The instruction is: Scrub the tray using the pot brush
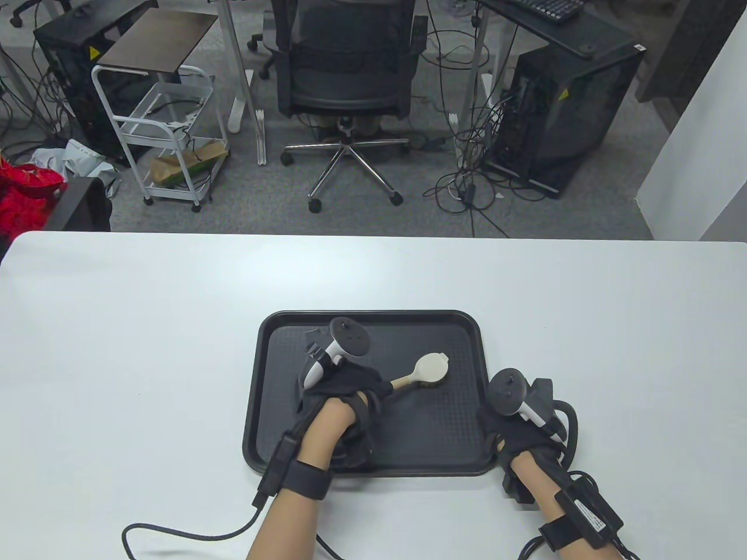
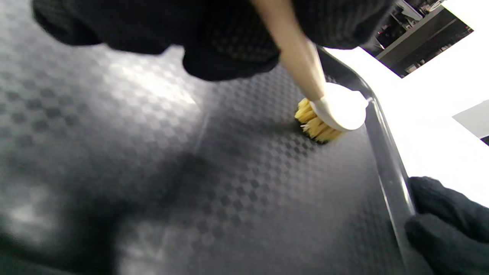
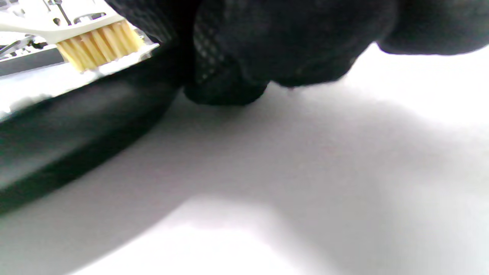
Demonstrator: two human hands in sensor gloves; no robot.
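A black rectangular plastic tray (image 1: pixel 464 326) with a raised rim and a checkered, textured floor lies on the white counter (image 1: pixel 146 350), near its near edge and roughly at its middle. The left hand (image 1: pixel 341 388), in a black sensor glove with a white tracker strapped to its back, reaches over the left half of the tray and has its fingers curled round the pale wooden handle of a pot brush (image 1: pixel 429 368) with a round cream-white head and yellow bristles. The handle runs up and to the right from the hand, and the brush head sits on the tray floor right of centre, bristles down against the textured surface, as the left wrist view shows (image 2: pixel 328 118). In that view the head is close to the tray's right rim but not touching it. The right hand (image 1: pixel 513 429), likewise gloved and bearing a tracker, rests at the tray's near right corner; its fingers (image 2: pixel 447 225) lie curled over the right rim, holding the tray at that edge. From the right wrist view the gloved fingers (image 3: pixel 229 72) press down where the rim meets the counter, and the brush bristles (image 3: pixel 99 44) show beyond the rim at the far left.
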